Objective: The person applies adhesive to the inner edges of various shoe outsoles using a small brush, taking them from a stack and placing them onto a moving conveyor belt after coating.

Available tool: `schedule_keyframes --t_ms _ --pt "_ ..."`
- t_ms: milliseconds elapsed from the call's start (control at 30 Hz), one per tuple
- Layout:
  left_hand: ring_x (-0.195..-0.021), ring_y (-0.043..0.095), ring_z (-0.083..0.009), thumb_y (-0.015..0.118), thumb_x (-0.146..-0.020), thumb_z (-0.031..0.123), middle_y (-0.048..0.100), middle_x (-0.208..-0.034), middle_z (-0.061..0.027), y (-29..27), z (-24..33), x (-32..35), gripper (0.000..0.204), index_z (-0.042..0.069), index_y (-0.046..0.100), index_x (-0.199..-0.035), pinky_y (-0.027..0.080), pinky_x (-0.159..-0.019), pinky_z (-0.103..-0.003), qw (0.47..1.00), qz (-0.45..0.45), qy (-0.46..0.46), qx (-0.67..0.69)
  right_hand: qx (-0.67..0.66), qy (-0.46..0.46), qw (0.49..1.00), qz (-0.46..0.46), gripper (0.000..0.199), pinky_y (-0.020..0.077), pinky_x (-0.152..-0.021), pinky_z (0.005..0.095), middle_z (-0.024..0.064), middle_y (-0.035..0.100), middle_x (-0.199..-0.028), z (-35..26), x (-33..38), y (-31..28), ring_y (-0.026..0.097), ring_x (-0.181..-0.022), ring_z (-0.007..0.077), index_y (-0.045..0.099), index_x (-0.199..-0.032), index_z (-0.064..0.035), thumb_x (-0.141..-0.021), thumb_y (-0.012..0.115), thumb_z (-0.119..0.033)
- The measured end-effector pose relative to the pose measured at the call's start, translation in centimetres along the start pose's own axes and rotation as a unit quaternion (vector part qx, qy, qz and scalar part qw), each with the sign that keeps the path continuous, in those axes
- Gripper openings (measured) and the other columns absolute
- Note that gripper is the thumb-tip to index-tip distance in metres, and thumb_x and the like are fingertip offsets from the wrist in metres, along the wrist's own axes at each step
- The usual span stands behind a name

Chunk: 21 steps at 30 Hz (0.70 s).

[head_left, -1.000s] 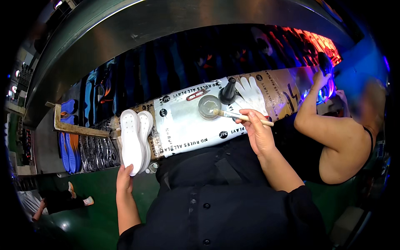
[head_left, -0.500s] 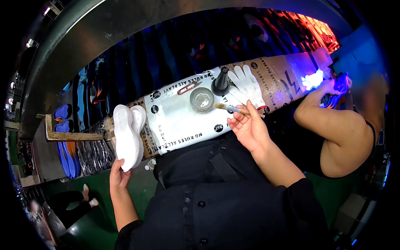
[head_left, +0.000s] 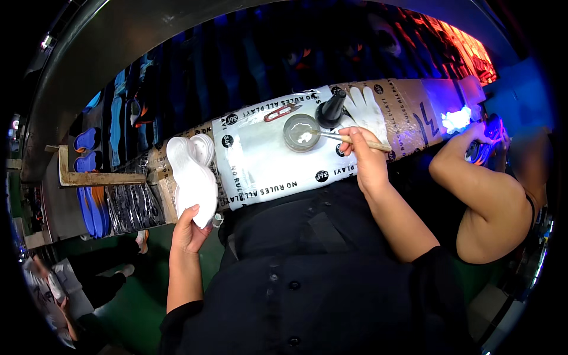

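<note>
Presently, one brush (head_left: 332, 135), pinched in the right hand (head_left: 370, 163), tip at the round jar (head_left: 289, 137), apparently the loading step; one white sole (head_left: 192, 177), near end pinched by the left hand (head_left: 189, 235), left of the white sheet (head_left: 260, 171); next move likely calls for a drip-free tip

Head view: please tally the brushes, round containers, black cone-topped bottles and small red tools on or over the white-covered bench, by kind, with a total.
Brush, held in the right hand: 1
Round container: 1
Black cone-topped bottle: 1
Small red tool: 1
Total: 4
</note>
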State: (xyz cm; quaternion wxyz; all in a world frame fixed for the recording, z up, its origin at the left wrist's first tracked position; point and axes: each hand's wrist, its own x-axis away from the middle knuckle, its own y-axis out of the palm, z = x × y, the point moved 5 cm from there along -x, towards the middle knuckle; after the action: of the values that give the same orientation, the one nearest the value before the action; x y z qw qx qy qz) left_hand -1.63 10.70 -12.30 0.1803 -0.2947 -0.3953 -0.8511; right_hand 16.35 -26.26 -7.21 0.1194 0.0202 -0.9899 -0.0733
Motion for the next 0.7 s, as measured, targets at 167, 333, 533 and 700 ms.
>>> schedule_keyframes --t_ms 167,333,533,700 --pt "-0.104 0.062 -0.0204 0.068 -0.079 0.008 0.061 -0.116 -0.0089 0.7 -0.3 0.1 0.058 0.004 0.043 -0.131 0.053 -0.089 -0.032 0.995 0.025 0.003 -0.099 0.268 -0.162 0.947 -0.07 0.021 0.044 -0.074 0.0268 0.0056 0.062 -0.078 -1.0 -1.9 2.9 0.058 -0.078 0.0163 0.069 -0.089 -0.0036 -0.092 0.059 -0.022" --pt "-0.101 0.063 -0.02 0.067 -0.079 0.007 0.06 -0.117 -0.0094 0.6 -0.3 -0.1 0.059 0.004 0.042 -0.132 0.054 -0.085 -0.032 0.996 0.017 -0.006 -0.087 0.293 -0.182 0.936 -0.071 0.019 0.046 -0.07 0.0296 0.0083 0.062 -0.078 0.1 -2.9 3.7 0.059 -0.075 0.0202 0.069 -0.085 -0.0039 -0.09 0.061 -0.021" --pt "-0.064 0.062 -0.0157 0.065 -0.078 0.015 0.064 -0.1 -0.0096 1.4 -0.4 -0.4 0.052 0.004 0.046 -0.125 0.048 -0.044 -0.024 0.999 0.031 -0.001 -0.042 0.315 -0.171 0.932 -0.056 0.019 0.0461 -0.067 0.0309 0.0101 0.063 -0.077 -1.4 -2.3 3.4 0.06 -0.075 0.0214 0.07 -0.082 -0.0035 -0.089 0.061 -0.02" --pt "-0.06 0.059 -0.0138 0.063 -0.078 0.019 0.063 -0.096 -0.0089 2.8 -0.1 0.0 0.052 0.004 0.045 -0.125 0.044 -0.04 -0.023 0.998 0.008 0.026 -0.056 0.314 -0.234 0.919 -0.055 0.025 0.0457 -0.064 0.0322 0.0106 0.063 -0.072 -1.9 -1.8 3.3 0.059 -0.068 0.022 0.069 -0.08 -0.0015 -0.09 0.06 -0.022"
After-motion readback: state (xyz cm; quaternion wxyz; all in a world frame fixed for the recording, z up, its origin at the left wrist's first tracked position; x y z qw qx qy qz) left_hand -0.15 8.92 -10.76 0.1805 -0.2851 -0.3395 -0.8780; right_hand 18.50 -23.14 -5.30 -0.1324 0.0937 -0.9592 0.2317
